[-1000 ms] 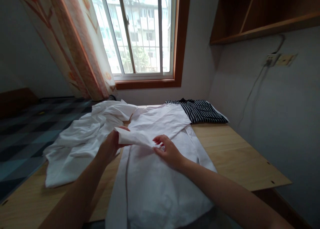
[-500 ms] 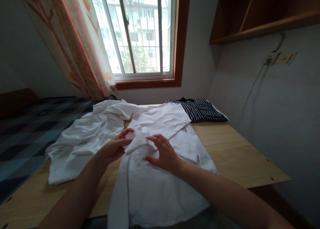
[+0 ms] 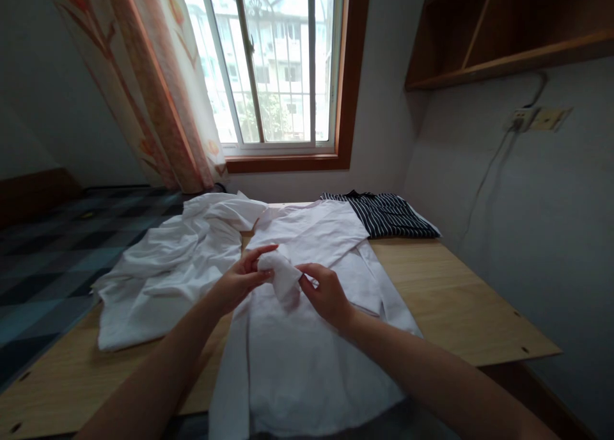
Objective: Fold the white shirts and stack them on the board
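A white shirt (image 3: 307, 376) lies spread down the middle of the wooden table, its lower end hanging over the front edge. My left hand (image 3: 242, 280) pinches a raised bit of white cloth between thumb and fingers; it looks like the shirt's sleeve end (image 3: 283, 280). On the opposite side of that cloth, my right hand (image 3: 329, 296) has thumb and index finger closed on its edge. Both hands are just above the shirt's middle, and part of the cloth is hidden by the left fingers.
Another white garment (image 3: 163, 261) lies rumpled at the left of the wooden table (image 3: 460, 293). At the back right is a folded black-and-white striped garment (image 3: 393, 216). A checked bed cover (image 3: 43, 254) borders the left side, with a curtain (image 3: 163, 107) and window behind.
My right hand has gone from spread fingers to a pinch on the cloth's edge. The left hand has shifted slightly right, and the held cloth is turned and bunched differently.
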`<action>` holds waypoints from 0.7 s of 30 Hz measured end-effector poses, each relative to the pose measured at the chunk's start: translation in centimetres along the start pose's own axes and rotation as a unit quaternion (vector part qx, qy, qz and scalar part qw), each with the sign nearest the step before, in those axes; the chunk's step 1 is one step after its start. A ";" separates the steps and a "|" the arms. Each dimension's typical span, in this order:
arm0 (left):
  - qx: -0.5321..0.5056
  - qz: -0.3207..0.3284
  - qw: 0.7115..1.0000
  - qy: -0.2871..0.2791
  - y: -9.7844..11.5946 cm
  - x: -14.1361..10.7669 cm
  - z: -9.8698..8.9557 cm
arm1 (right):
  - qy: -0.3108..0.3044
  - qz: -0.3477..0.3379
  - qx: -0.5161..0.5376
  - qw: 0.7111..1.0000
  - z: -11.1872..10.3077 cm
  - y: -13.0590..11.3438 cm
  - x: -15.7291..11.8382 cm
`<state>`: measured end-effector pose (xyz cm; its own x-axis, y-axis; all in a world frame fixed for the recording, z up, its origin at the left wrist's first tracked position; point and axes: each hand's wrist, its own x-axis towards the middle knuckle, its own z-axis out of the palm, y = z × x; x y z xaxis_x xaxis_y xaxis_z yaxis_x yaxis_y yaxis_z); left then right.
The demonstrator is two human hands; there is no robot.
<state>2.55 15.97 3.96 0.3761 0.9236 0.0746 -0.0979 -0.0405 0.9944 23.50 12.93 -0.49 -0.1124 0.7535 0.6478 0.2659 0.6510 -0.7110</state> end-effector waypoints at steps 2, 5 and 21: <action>0.041 0.025 0.999 0.010 -0.5 0.3 -0.1 | -0.009 0.001 0.015 1.000 0.0 -0.1 0.0; 0.135 0.065 0.988 0.025 -1.2 0.7 -0.5 | -0.030 0.000 0.024 0.999 -0.1 -0.2 0.0; 0.466 0.250 0.845 0.077 -0.8 0.6 -1.2 | -0.019 0.030 -0.105 0.994 1.0 0.8 -0.2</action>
<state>1.80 17.04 3.14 0.3705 0.7384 0.5635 0.5864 -0.6565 0.4746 22.82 13.40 -1.46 -0.1263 0.7960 0.5920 0.4664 0.5744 -0.6727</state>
